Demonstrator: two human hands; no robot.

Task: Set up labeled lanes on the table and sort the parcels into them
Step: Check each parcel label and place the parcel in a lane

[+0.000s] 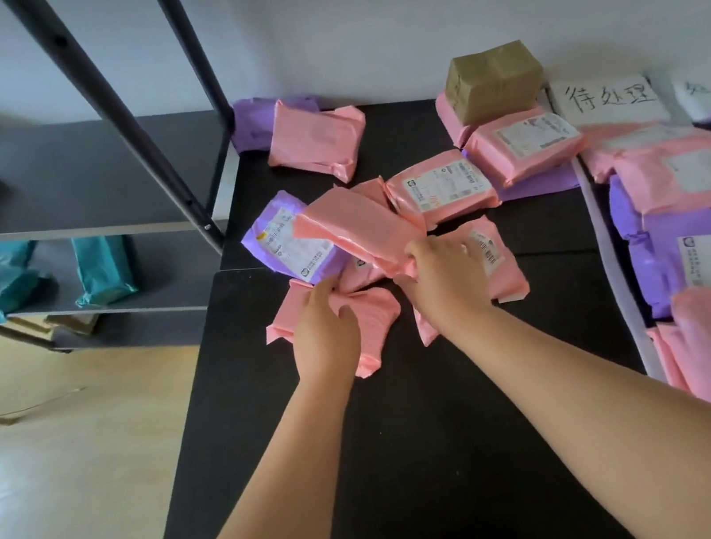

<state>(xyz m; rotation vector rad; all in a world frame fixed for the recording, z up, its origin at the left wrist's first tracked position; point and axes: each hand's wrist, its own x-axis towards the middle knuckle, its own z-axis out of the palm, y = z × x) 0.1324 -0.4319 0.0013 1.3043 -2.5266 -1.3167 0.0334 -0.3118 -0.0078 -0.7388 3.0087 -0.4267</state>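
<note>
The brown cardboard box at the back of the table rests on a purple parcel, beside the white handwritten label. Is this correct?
No. The head view shows the brown cardboard box resting on a pink parcel, not a purple one. It does sit at the back of the table, beside the white handwritten label.

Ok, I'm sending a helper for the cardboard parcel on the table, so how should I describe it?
Go to the black table and look at its far edge by the white wall, left of the handwritten paper sign. There a brown taped cardboard box sits on a pink mailer bag. It is the only box on the table; its neighbours are soft pink or purple bags.
</note>
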